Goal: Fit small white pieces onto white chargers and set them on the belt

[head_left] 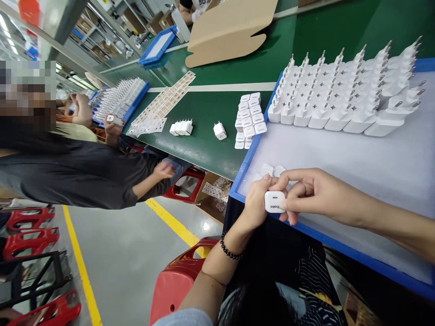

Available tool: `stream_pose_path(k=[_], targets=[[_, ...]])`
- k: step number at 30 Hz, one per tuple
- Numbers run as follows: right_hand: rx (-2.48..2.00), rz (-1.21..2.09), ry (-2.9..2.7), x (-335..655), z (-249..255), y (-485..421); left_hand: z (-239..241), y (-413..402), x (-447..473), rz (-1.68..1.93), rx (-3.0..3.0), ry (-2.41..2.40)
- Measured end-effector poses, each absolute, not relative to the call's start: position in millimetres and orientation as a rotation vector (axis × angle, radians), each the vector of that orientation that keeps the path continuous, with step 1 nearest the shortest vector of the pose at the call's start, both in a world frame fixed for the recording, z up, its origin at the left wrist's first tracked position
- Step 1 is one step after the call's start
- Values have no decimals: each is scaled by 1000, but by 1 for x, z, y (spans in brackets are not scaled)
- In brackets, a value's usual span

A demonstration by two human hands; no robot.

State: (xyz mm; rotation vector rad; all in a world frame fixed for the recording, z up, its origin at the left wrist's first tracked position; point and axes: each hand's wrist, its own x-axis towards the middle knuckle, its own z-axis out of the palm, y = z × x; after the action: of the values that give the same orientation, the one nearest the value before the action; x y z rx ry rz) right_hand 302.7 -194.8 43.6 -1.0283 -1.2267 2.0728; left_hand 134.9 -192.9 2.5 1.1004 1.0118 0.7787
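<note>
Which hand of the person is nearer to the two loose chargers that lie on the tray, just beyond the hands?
Left. The left hand lies just below the loose chargers, its fingertips almost at them. The right hand is slightly farther, to their right.

Partly covered dark lettering "ibaks" on the white charger (275, 202) face

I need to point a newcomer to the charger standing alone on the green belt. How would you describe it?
On the green belt, left of the blue tray, find the flat stack of chargers. The lone charger stands just left of it, apart from the group of four.
</note>
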Motion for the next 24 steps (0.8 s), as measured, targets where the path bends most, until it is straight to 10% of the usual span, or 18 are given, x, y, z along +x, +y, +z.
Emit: stream_pose_path(k=[24], targets=[[-1086, 1453, -1077, 306, 25, -180, 20, -89, 120, 647, 1935, 1082]])
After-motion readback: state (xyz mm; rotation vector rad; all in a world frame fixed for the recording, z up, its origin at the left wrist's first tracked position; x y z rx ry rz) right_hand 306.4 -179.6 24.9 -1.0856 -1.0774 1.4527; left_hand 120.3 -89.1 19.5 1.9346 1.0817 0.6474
